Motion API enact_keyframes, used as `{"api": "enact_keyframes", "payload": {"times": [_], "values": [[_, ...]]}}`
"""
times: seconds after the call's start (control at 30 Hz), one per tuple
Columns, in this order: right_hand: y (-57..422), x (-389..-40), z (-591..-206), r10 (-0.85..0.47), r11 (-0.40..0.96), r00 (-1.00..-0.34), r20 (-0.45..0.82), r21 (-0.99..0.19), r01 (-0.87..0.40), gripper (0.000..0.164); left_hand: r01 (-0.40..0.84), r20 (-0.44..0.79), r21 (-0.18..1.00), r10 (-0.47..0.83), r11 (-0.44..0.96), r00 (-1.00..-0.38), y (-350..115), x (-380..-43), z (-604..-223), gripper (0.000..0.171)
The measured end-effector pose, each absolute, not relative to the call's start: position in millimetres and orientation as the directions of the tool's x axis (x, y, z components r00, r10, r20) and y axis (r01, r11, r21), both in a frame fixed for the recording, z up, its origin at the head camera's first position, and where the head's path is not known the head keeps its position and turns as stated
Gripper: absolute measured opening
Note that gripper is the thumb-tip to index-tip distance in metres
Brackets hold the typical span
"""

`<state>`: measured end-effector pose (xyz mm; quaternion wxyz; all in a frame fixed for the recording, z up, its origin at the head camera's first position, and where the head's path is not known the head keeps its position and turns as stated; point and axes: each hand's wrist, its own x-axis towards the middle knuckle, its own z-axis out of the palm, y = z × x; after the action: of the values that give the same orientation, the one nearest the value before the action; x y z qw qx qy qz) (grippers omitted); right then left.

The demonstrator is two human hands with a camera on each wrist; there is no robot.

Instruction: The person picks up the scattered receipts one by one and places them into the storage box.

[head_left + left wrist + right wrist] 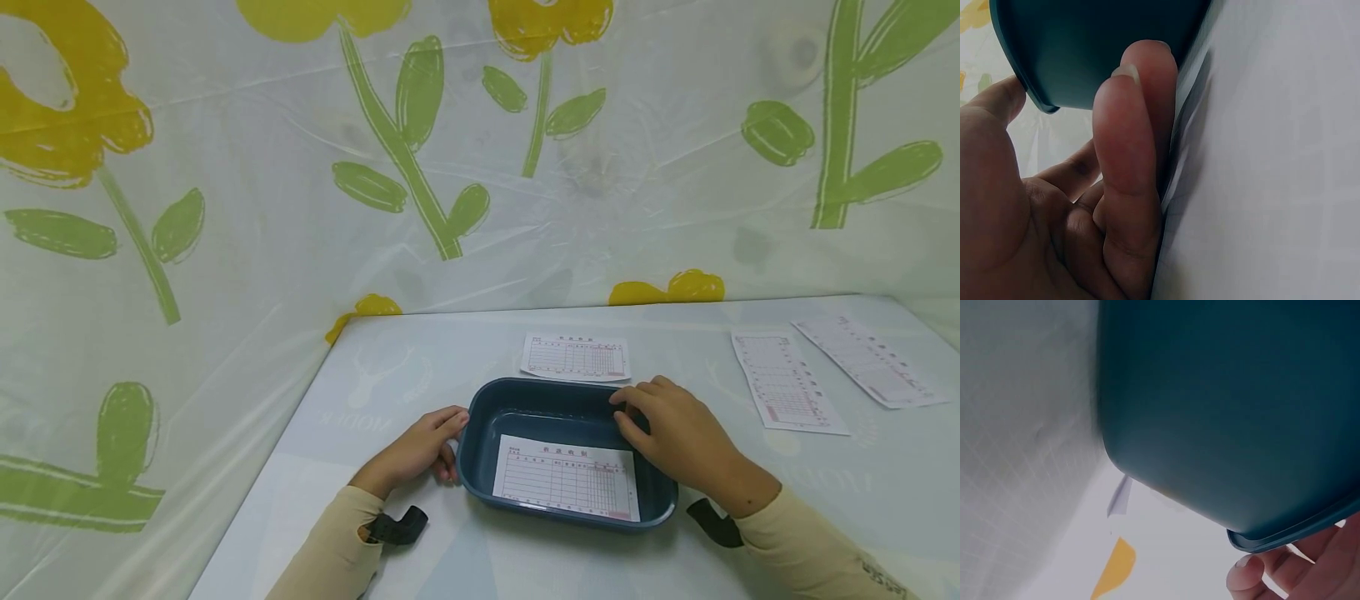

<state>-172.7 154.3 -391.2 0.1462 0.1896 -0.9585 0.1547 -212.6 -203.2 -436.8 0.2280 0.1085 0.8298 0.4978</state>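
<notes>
A dark blue plastic basin (570, 392) sits on the table with a printed receipt slip (566, 475) lying flat inside it. At its left end is my left hand (420, 446), with fingertips touching the rim; in the left wrist view loosely extended fingers (1125, 137) lie low beside the basin wall (1097, 50). My right hand (675, 433) holds the right back part of the rim, its curled fingers reaching over the edge. From the right wrist, fingertips (1246, 572) show close against the rim (1297, 534); part of that grip is hidden.
Behind the basin lies another slip (575, 357). Two more slips, one nearer (787, 383) and one farther right (866, 360), lie on the table's right side. A flower-printed curtain (600, 208) hangs along the back edge of the table (420, 350).
</notes>
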Motion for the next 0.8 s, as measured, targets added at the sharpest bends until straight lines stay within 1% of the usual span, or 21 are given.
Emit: {"api": "enact_keyframes", "payload": {"times": [0.13, 0.27, 0.4, 0.57, 0.8], "values": [[157.1, -173.6, -392.1, -0.311, 0.867, -0.886, 0.343, -0.279, -0.413, 0.018, -0.047, -0.270, 0.877, 0.411, 0.478, -0.871, -201.8, -213.0, -436.7, 0.054], [161.3, -175.6, -393.0, -0.294, 0.835, -0.888, 0.353, -0.358, -0.418, 0.016, -0.052, -0.274, 0.878, 0.411, 0.476, -0.869, -201.5, -213.2, -436.6, 0.055], [165.3, -178.6, -394.1, -0.278, 0.800, -0.877, 0.391, -0.411, -0.437, 0.018, -0.047, -0.267, 0.882, 0.417, 0.469, -0.869, -201.6, -213.1, -436.7, 0.055], [166.7, -181.7, -393.5, -0.236, 0.798, -0.875, 0.422, -0.430, -0.423, 0.022, -0.043, -0.266, 0.878, 0.411, 0.477, -0.872, -202.4, -213.0, -435.8, 0.057], [169.1, -184.4, -393.7, -0.198, 0.824, -0.905, 0.377, -0.436, -0.362, 0.022, -0.054, -0.275, 0.876, 0.406, 0.479, -0.872, -203.6, -211.6, -434.9, 0.056]]}}
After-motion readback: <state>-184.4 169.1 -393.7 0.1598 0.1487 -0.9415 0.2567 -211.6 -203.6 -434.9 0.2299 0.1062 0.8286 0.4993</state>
